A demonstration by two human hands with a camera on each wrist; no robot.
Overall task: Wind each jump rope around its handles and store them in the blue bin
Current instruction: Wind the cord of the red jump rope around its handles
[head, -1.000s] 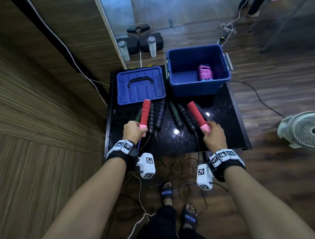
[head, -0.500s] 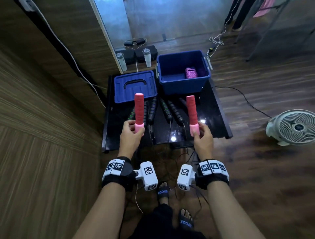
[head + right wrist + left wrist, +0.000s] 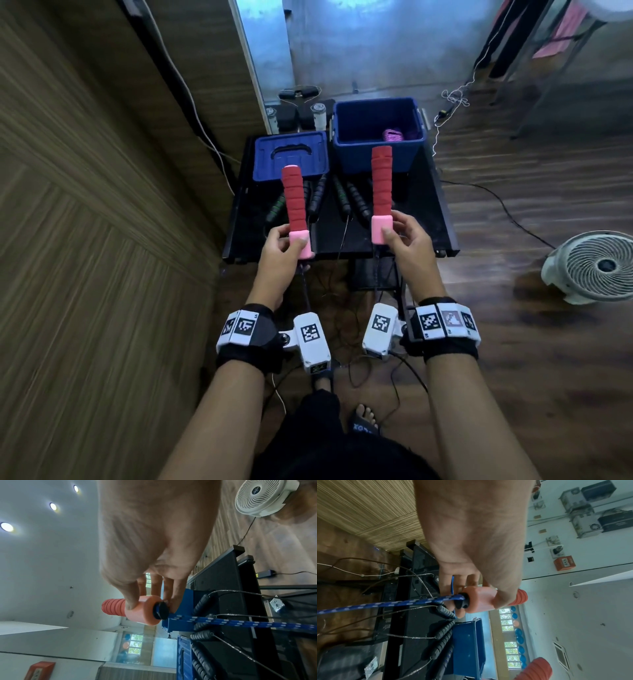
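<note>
I hold one red-and-pink jump rope handle in each hand, both upright above the near edge of the black table (image 3: 424, 205). My left hand (image 3: 286, 240) pinches the pink end of the left handle (image 3: 294, 202). My right hand (image 3: 394, 233) pinches the pink end of the right handle (image 3: 381, 185). A blue patterned rope (image 3: 385, 603) leaves the left handle's black cap, and the same rope (image 3: 240, 622) leaves the right one and hangs down. The blue bin (image 3: 373, 157) stands open at the table's far right with a wound pink rope (image 3: 393, 134) inside.
The bin's blue lid (image 3: 291, 156) lies at the table's far left. Several black jump rope handles (image 3: 356, 202) lie across the table, their thin cords trailing over the near edge to the floor. A white fan (image 3: 596, 267) stands on the floor at right. My sandalled feet (image 3: 364, 416) are below.
Both hands lifted the red handles off the table and drew them back toward me, turning them upright. My view has pulled back from the table.
</note>
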